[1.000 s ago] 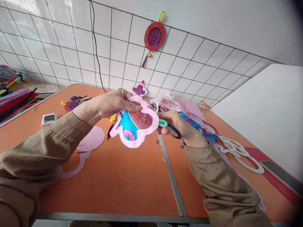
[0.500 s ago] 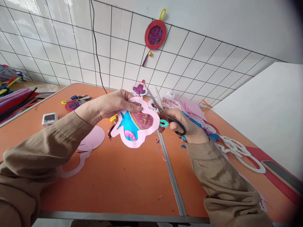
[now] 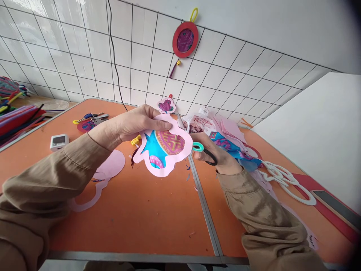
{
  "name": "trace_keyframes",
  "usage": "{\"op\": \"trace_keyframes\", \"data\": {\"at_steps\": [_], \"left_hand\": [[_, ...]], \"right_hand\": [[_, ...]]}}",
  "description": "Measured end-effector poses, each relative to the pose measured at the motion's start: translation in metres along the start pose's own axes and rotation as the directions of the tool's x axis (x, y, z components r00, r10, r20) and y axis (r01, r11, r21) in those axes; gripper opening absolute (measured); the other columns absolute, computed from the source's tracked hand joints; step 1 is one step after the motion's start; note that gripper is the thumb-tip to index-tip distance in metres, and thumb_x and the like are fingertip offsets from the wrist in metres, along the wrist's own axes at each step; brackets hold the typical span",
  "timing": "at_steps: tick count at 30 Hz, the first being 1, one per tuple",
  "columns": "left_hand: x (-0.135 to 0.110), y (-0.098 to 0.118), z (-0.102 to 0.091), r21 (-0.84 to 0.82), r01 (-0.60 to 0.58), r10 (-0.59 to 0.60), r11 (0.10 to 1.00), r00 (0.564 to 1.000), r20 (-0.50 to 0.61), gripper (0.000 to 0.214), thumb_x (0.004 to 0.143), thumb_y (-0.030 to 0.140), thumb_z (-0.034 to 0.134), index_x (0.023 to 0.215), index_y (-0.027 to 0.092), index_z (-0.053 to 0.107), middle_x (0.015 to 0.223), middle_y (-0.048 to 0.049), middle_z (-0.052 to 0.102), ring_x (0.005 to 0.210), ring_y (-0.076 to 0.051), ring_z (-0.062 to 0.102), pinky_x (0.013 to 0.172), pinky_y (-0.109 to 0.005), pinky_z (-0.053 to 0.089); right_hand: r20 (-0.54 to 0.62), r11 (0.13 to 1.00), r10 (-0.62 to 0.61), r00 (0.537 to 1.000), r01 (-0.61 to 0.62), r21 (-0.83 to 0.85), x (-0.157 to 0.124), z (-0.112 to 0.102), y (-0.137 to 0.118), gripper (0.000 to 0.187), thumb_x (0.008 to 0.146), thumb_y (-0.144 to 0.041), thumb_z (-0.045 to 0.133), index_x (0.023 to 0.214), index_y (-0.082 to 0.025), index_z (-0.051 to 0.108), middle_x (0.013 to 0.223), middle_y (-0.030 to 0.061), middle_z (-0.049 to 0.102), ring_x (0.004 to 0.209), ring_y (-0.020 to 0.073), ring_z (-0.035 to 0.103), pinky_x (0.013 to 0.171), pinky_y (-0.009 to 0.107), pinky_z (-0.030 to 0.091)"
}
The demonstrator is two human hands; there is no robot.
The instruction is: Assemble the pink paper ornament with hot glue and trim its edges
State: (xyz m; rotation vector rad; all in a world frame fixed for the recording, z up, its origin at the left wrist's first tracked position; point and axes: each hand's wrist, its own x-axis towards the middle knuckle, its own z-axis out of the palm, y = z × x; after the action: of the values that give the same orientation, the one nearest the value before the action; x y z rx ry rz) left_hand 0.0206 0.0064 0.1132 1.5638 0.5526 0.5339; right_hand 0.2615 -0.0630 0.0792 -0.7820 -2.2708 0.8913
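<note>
Pink paper borders the fabric-filled cutout (image 3: 169, 145) that my left hand (image 3: 138, 122) pinches by its top, thumb in front, over the orange table (image 3: 135, 222). My right hand (image 3: 217, 150) is curled round the scissors (image 3: 213, 160); the cutout hides part of their blades, so I cannot tell whether these meet. A turquoise loop (image 3: 197, 146) lies before my right fingers. Under my left hand show a yellow bell (image 3: 135, 140) and dark tassel (image 3: 133, 159). Beyond my grip stand a smaller cutout (image 3: 166, 106) and plastic bag (image 3: 201, 123); blue cloth (image 3: 229, 148) crowds behind my right hand.
</note>
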Motion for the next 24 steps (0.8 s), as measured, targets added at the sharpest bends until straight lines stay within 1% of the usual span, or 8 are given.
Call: {"op": "trace_keyframes", "data": {"at_steps": [1,3,9,11,14,16,20,24], "left_hand": [[0.0,0.001,0.001,0.009,-0.003,0.003,1.0,1.0,-0.004,0.015,0.075,0.023,0.084,0.069,0.01,0.077,0.059,-0.0046,0.071,0.045,-0.009,0.057,0.041,-0.018,0.043],[-0.002,0.002,0.003,0.033,-0.003,0.004,0.999,1.0,-0.025,0.016,0.075,0.023,0.082,0.067,0.011,0.076,0.055,-0.0033,0.069,0.044,-0.009,0.057,0.039,-0.017,0.04],[-0.005,0.008,0.009,0.176,0.023,0.009,0.984,0.984,-0.181,0.017,0.077,0.025,0.079,0.067,0.012,0.075,0.053,-0.0024,0.065,0.042,-0.01,0.054,0.039,-0.02,0.038],[-0.007,0.011,0.012,0.217,0.039,0.013,0.975,0.972,-0.233,0.018,0.078,0.024,0.078,0.065,0.012,0.073,0.051,-0.0018,0.063,0.042,-0.01,0.053,0.039,-0.02,0.038],[-0.009,0.016,0.019,0.257,0.099,-0.008,0.961,0.943,-0.331,0.019,0.079,0.02,0.075,0.063,0.011,0.071,0.048,-0.0012,0.059,0.042,-0.011,0.053,0.04,-0.021,0.035],[-0.01,0.02,0.023,0.273,0.128,-0.02,0.954,0.93,-0.368,0.017,0.079,0.019,0.073,0.065,0.011,0.072,0.048,-0.001,0.058,0.043,-0.011,0.055,0.041,-0.022,0.035],[-0.011,0.021,0.023,0.279,0.126,-0.018,0.952,0.934,-0.357,0.011,0.078,0.02,0.073,0.071,0.011,0.074,0.054,-0.0011,0.062,0.05,-0.012,0.059,0.046,-0.021,0.04],[-0.01,0.017,0.017,0.263,0.06,0.023,0.963,0.953,-0.303,0.014,0.077,0.022,0.075,0.067,0.013,0.073,0.053,-0.0007,0.06,0.05,-0.011,0.057,0.046,-0.022,0.04]], "right_hand": [[-0.021,0.999,0.0,1.0,0.001,0.042,0.0,0.0,0.0,0.059,0.087,-0.079,0.057,0.088,-0.021,0.057,0.073,-0.0011,0.047,0.066,0.0141,0.041,0.062,0.03,0.036],[-0.023,0.998,0.005,1.0,-0.004,0.06,0.001,0.0,0.001,0.058,0.085,-0.079,0.06,0.089,-0.021,0.057,0.072,-0.0012,0.047,0.065,0.0139,0.041,0.06,0.03,0.035],[-0.061,0.996,0.064,0.996,-0.06,0.065,0.002,-0.002,-0.001,0.059,0.082,-0.079,0.063,0.078,-0.021,0.054,0.068,-0.0013,0.046,0.061,0.013,0.042,0.054,0.029,0.035],[-0.074,0.995,0.061,0.995,-0.055,0.08,0.002,-0.001,0.001,0.061,0.08,-0.08,0.066,0.077,-0.02,0.054,0.067,-0.0026,0.045,0.059,0.0117,0.041,0.052,0.028,0.034],[-0.096,0.995,0.055,0.994,-0.047,0.088,0.003,-0.001,0.004,0.064,0.075,-0.081,0.069,0.074,-0.019,0.054,0.065,-0.0033,0.045,0.057,0.0106,0.041,0.051,0.027,0.034],[-0.099,0.995,0.061,0.993,-0.053,0.088,0.003,-0.001,0.006,0.064,0.075,-0.081,0.069,0.074,-0.018,0.055,0.065,-0.0031,0.046,0.057,0.0103,0.041,0.05,0.027,0.035],[-0.094,0.992,0.084,0.992,-0.075,0.102,0.002,-0.003,0.006,0.063,0.077,-0.079,0.07,0.077,-0.017,0.057,0.065,-0.0026,0.048,0.055,0.0096,0.042,0.052,0.027,0.037],[-0.083,0.984,0.102,0.991,-0.089,0.155,0.001,-0.003,0.004,0.063,0.075,-0.078,0.073,0.078,-0.017,0.058,0.066,-0.0025,0.048,0.055,0.0093,0.041,0.051,0.026,0.037]]}}
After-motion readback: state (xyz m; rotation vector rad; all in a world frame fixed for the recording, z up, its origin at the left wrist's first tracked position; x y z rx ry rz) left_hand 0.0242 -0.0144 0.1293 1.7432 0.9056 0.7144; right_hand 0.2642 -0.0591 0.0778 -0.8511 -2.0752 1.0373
